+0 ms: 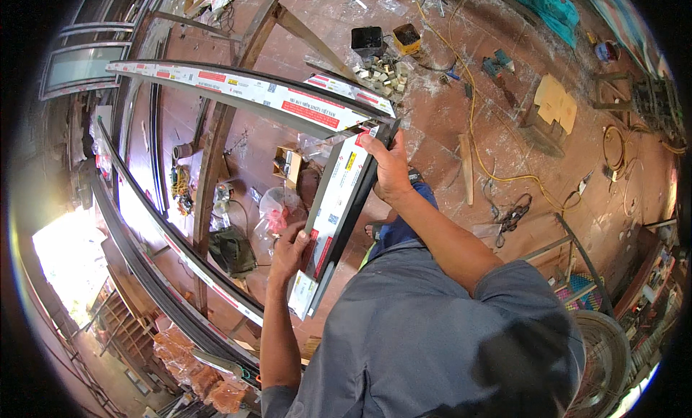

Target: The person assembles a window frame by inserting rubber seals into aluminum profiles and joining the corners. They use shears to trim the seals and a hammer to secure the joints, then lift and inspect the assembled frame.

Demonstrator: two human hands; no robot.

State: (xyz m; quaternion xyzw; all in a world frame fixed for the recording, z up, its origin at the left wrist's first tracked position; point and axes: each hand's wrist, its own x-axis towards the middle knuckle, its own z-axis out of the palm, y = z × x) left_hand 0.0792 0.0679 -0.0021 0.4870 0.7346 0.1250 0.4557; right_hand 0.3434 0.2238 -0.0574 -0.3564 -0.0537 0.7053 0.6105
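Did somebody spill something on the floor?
Maybe! A loose heap of small pale blocks lies on the reddish floor, near a black tub and a yellow tub. They're jumbled as if tipped out, though I can't tell if that's on purpose. A yellow cord also trails loosely there.

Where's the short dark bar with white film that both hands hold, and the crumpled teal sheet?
Short dark bar with white film [342, 202]: head view, middle of its film.
Crumpled teal sheet [549, 9]: head view, its middle.
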